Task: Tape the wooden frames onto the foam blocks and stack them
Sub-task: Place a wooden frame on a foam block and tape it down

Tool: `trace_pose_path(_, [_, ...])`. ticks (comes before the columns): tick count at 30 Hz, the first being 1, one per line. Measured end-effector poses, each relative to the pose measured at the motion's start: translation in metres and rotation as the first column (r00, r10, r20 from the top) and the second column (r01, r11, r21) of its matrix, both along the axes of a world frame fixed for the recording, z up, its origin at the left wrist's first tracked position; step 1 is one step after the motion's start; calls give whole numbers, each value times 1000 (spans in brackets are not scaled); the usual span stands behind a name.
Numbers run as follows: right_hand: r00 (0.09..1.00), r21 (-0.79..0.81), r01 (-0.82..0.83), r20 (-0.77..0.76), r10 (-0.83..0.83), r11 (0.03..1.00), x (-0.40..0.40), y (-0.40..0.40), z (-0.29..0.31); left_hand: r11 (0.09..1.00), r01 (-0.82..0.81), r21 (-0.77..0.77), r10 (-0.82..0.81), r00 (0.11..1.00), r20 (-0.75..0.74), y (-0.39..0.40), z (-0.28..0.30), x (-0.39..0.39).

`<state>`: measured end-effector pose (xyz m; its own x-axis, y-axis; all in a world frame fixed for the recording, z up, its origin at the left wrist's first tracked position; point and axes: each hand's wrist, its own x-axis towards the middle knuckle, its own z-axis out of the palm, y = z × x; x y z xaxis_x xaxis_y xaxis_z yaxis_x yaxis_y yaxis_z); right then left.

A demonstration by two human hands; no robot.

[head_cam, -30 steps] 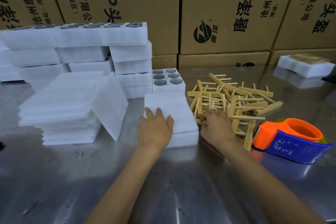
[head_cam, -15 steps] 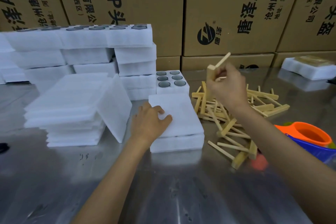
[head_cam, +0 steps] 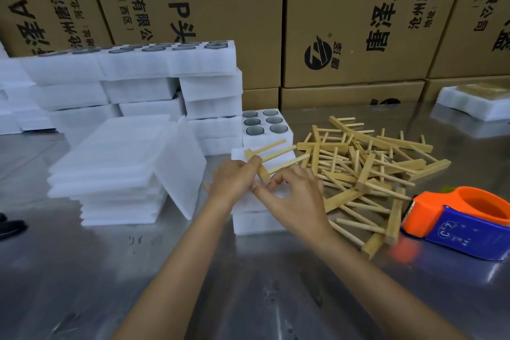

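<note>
Head view: both hands meet over the white rectangular foam block lying flat on the shiny steel worktop, and between them is 1 pale wooden frame, a short crossbar with 3 thin dowels fanning up and to the right. The left hand has its fingers curled round the crossbar near its upper end; the right hand pinches the bar's lower end, thumb and forefinger closed on it, the other fingers loosely spread. The frame hangs just above the block, so the step in hand looks like positioning, with no tape on yet. The next move probably calls for laying the frame flat and square on the block, pinning it with 1 hand and reaching right for the orange and blue handheld tape dispenser, which sits untouched near the worktop's right edge.

Now the count. 1 frame in hand, and 1 loose heap of matching wooden frames just right of the block, too tangled to number. 1 block under the hands; behind it 1 white foam tray with 6 round dark-lined holes. At left, 1 pile of thin white foam sheets with 1 sheet leaning on it, and a wall of stacked white foam blocks behind; I cannot number those. At far right, 1 foam block topped with something tan, and brown printed cartons along the back
</note>
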<state>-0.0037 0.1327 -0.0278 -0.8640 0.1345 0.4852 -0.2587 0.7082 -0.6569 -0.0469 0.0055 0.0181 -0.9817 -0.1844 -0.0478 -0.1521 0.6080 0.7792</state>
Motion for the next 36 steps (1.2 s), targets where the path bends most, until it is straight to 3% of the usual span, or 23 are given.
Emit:
trace_pose_path(4, [997,63,-60,44,57,996,3,9,2,999,-32,-9,32,999,9,0,-3,-14])
trace_pose_path(9, [995,-120,20,-92,-31,993,10,28,-1,997,12,-74,-17,998,-66,-1,-5,-22])
trace_pose_path(14, [987,-252,-20,147,59,967,10,40,-8,990,2,-144,-27,985,-172,0,-6,-20])
trace_pose_path(18, [951,-442,-23,266,156,897,14,40,-14,991,13,136,7,990,-143,-2,-21,-13])
trace_pose_path(22, [919,-574,-9,318,234,819,15,35,-14,820,33,571,-84,994,64,-11,-28,-9])
trace_pose_path(29, [922,-630,-17,290,256,776,44,34,-20,794,53,606,-137,986,93,-17,-33,12])
trace_pose_path(33, [964,-547,16,230,132,837,58,49,-28,808,43,588,-137,984,116,-13,-41,26])
trace_pose_path(36, [983,-502,-55,125,135,863,55,66,-27,806,37,591,-113,989,92,-10,-42,29])
